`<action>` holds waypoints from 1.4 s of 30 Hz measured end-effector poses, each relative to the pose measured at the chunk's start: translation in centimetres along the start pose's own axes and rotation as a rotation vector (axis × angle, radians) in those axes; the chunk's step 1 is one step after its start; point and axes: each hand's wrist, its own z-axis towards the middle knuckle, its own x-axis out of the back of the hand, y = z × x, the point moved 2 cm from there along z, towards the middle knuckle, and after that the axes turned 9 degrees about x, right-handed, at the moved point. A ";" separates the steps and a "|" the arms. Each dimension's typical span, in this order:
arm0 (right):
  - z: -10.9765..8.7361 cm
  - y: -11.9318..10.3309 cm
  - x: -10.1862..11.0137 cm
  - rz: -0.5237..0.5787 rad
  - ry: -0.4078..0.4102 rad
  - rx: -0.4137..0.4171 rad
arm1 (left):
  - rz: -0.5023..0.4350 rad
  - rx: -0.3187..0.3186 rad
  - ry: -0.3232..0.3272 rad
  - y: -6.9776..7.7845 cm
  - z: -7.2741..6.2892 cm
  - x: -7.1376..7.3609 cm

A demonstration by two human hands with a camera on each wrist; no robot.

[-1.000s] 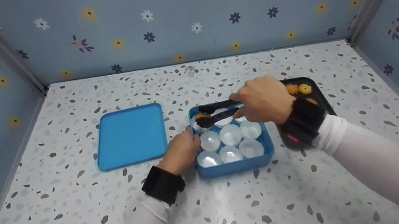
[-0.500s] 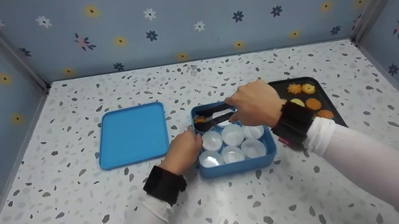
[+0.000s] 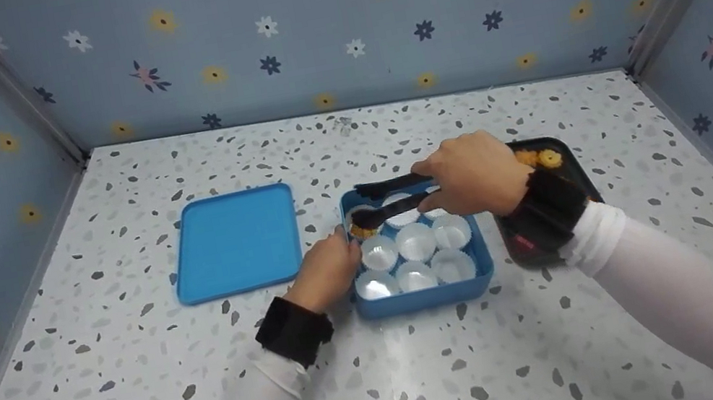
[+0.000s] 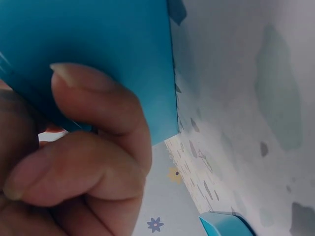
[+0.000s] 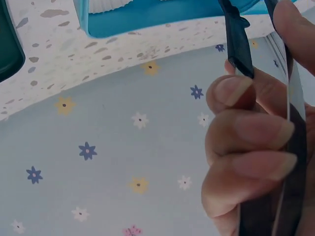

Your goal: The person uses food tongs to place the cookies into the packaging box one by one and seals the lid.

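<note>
A blue lunch box (image 3: 429, 298) stands mid-table, lined with white paper cups (image 3: 415, 242) in rows. My left hand (image 3: 324, 268) grips its left wall, thumb at the rim; in the left wrist view the curled fingers (image 4: 106, 108) lie against the outer side. My right hand (image 3: 480, 171) holds black tongs (image 3: 398, 207) over the back-left corner, their arms spread apart. An orange-brown cookie (image 3: 362, 231) lies in the back-left cup, partly covered by the near tong tip. In the right wrist view, the fingers (image 5: 261, 128) wrap the tongs' handles.
A black tray (image 3: 568, 170) with several yellow and orange cookies (image 3: 549, 158) stands to the right, partly hidden by the right hand and wristband. A flat blue lid (image 3: 236, 243) lies to the left. Flower-patterned panels (image 3: 325, 22) enclose the speckled table at the back and sides.
The tongs dipped into the back-left cup with the cookie, then spread and rose, letting it go there. My right hand has shifted back to the right. The left hand keeps its place.
</note>
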 end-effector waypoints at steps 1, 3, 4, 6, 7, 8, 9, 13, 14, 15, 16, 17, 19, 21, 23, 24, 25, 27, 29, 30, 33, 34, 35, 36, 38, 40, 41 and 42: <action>-0.5 0.3 0.4 0.007 0.014 -0.008 | 0.001 -0.003 0.000 0.0 0.0 0.0; -1.6 1.2 1.0 0.019 0.056 -0.026 | 0.005 -0.009 0.000 0.0 0.1 -0.1; -2.2 1.7 1.2 0.030 0.078 -0.041 | 0.006 -0.011 -0.002 0.0 0.1 -0.1; -3.8 2.9 1.5 0.053 0.139 -0.075 | 0.005 -0.005 -0.010 0.0 0.0 -0.1; -4.6 3.5 1.5 0.065 0.167 -0.098 | 0.004 0.000 -0.014 0.0 0.0 -0.1; -5.5 4.2 1.3 0.078 0.194 -0.126 | 0.001 0.006 -0.020 0.1 0.0 -0.1; -6.4 4.9 1.1 0.094 0.222 -0.161 | -0.003 0.011 -0.024 0.1 0.0 -0.1; -9.6 7.9 -1.2 0.151 0.294 -0.308 | -0.023 0.034 -0.034 0.0 0.0 -0.1; -10.2 8.8 -2.0 0.168 0.298 -0.342 | -0.026 0.038 -0.034 0.0 0.0 -0.1; -10.7 9.6 -2.9 0.181 0.298 -0.374 | -0.027 0.041 -0.033 0.0 0.0 -0.1; -11.2 10.4 -3.8 0.196 0.292 -0.400 | -0.029 0.044 -0.034 0.0 0.0 -0.1; -11.6 11.2 -4.8 0.215 0.281 -0.424 | -0.029 0.044 -0.034 0.0 0.0 -0.1; -12.4 12.6 -6.6 0.239 0.253 -0.466 | -0.028 0.047 -0.034 0.0 -0.1 -0.1; -13.0 13.8 -8.1 0.259 0.232 -0.496 | -0.023 0.045 -0.032 0.0 -0.1 -0.1; -13.4 14.7 -9.2 0.276 0.218 -0.516 | -0.021 0.046 -0.033 0.1 -0.1 -0.1; -13.6 15.0 -9.6 0.277 0.215 -0.521 | -0.020 0.047 -0.034 0.1 -0.1 -0.1; -13.8 15.3 -10.0 0.276 0.211 -0.523 | -0.014 0.045 -0.032 0.2 -0.1 -0.1; -14.1 15.8 -10.4 0.273 0.212 -0.521 | -0.011 0.043 -0.032 0.3 0.0 0.0; -14.1 16.2 -10.5 0.258 0.211 -0.513 | -0.006 0.039 -0.027 0.3 0.0 0.0; -14.1 16.4 -10.5 0.250 0.211 -0.508 | -0.003 0.036 -0.024 0.3 0.0 0.0; -13.8 16.9 -10.3 0.236 0.194 -0.496 | -0.001 0.031 -0.019 0.2 0.1 -0.1; -13.6 17.1 -10.2 0.230 0.184 -0.491 | -0.003 0.030 -0.020 0.2 0.1 -0.1; -13.5 17.2 -10.1 0.223 0.174 -0.484 | -0.001 0.026 -0.017 0.2 0.1 -0.1; -13.3 17.4 -9.9 0.219 0.156 -0.474 | -0.003 0.029 -0.019 0.2 0.1 -0.1; -13.0 17.7 -9.5 0.209 0.109 -0.459 | -0.005 0.028 -0.018 0.1 0.2 -0.1; -12.5 18.0 -8.8 0.198 0.061 -0.444 | -0.001 0.030 -0.017 0.1 0.2 -0.1; -12.2 18.1 -8.5 0.191 0.040 -0.437 | 0.001 0.032 -0.018 0.1 0.2 -0.1; -12.0 18.2 -8.1 0.185 0.015 -0.431 | 0.000 0.034 -0.019 0.0 0.2 -0.1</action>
